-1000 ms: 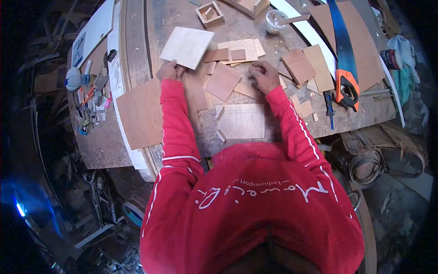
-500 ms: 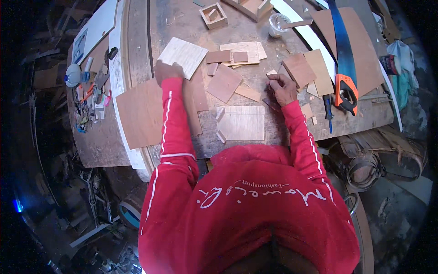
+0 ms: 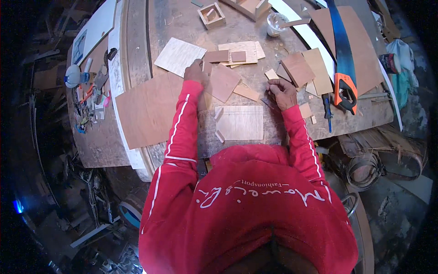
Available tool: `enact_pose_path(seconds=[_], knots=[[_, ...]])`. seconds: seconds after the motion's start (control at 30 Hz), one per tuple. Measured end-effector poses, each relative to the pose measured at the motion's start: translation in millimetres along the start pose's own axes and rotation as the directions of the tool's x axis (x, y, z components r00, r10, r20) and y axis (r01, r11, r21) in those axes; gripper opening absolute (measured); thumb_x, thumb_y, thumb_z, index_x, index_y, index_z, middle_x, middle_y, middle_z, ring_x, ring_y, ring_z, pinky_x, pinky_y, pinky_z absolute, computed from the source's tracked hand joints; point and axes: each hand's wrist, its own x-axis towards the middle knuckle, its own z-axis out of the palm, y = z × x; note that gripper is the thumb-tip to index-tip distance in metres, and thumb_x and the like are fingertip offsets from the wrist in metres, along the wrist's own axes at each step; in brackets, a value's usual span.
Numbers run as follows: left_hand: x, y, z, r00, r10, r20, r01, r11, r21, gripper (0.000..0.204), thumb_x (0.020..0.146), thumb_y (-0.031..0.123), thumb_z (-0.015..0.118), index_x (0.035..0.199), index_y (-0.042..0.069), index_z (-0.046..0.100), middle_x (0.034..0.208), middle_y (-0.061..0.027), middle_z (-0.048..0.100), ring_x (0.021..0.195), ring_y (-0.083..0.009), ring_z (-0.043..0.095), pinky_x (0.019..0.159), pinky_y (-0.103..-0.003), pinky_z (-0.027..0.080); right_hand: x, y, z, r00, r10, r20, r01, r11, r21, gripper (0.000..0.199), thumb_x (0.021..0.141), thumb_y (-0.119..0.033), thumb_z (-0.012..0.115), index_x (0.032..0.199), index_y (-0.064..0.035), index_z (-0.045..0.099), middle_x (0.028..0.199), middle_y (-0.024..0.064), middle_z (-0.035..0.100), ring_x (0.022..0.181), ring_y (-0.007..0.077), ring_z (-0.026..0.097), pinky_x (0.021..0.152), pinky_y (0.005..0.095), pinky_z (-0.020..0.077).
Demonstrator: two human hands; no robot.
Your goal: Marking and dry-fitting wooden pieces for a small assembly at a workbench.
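My left hand (image 3: 195, 73) is over the right corner of a pale square board (image 3: 179, 55), beside a small brown wood piece (image 3: 208, 69). Its fingertips are mostly hidden, so a grip on either is unclear. My right hand (image 3: 284, 95) is closed, thumb and fingertips together; what they hold, if anything, is hidden. Just beyond it is a small pale wood strip (image 3: 271, 74). Between my forearms lies a pale rectangular board (image 3: 240, 123) with two short strips at its left edge. A reddish-brown square board (image 3: 223, 82) is farther up, between the hands.
A brown wood block (image 3: 298, 69), a blue-handled tool (image 3: 327, 109) and an orange-handled handsaw (image 3: 346, 91) lie at right. Small open wooden box (image 3: 211, 16) and clear plastic cup (image 3: 276, 24) stand at the back. A wide brown sheet (image 3: 148, 112) lies left.
My left hand has moved right, from the pale square board's lower left side to its right corner. My right hand stays in nearly the same place, its fingers curled.
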Motion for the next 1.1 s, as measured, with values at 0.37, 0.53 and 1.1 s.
enact_pose_path(seconds=[0.37, 0.53, 1.1], knots=[[-44.2, 45.0, -11.1, 0.946, -0.009, 0.324, 0.304, 0.377, -0.875, 0.035, 0.083, -0.007, 0.052, 0.118, -0.007, 0.048, 0.095, -0.0187, 0.062, 0.073, -0.0225, 0.067, 0.058, -0.026, 0.057, -13.7, -38.8, 26.5, 0.987, 0.043, 0.157, -0.05, 0.998, 0.042, 0.027, 0.08, -0.015, 0.058, 0.102, 0.0005, 0.063, 0.08, 0.0081, 0.064, 0.073, 0.0123, 0.059, 0.068, 0.0251, 0.0479], [-66.0, 71.5, 1.8, 0.932, 0.064, 0.357, 0.313, 0.354, -0.881, 0.028, 0.085, -0.003, 0.052, 0.112, -0.007, 0.049, 0.092, -0.0161, 0.062, 0.069, -0.021, 0.066, 0.059, -0.027, 0.057, -19.9, -48.8, 44.0, 0.969, -0.024, 0.245, -0.005, 0.993, 0.116, 0.034, 0.082, -0.016, 0.061, 0.111, 0.0001, 0.059, 0.084, 0.0038, 0.061, 0.074, 0.011, 0.056, 0.068, 0.0243, 0.0471], [-95.1, 125.5, 6.1, 0.994, 0.105, -0.034, -0.057, 0.229, -0.972, 0.02, 0.081, -0.001, 0.062, 0.098, -0.001, 0.051, 0.091, -0.0098, 0.061, 0.081, -0.0166, 0.062, 0.072, -0.026, 0.052, -37.2, -90.5, 22.4, 0.946, -0.283, -0.159, 0.302, 0.947, 0.113, 0.022, 0.081, -0.007, 0.06, 0.102, -0.0029, 0.065, 0.087, 0.0075, 0.065, 0.076, 0.0121, 0.059, 0.071, 0.024, 0.0477]])
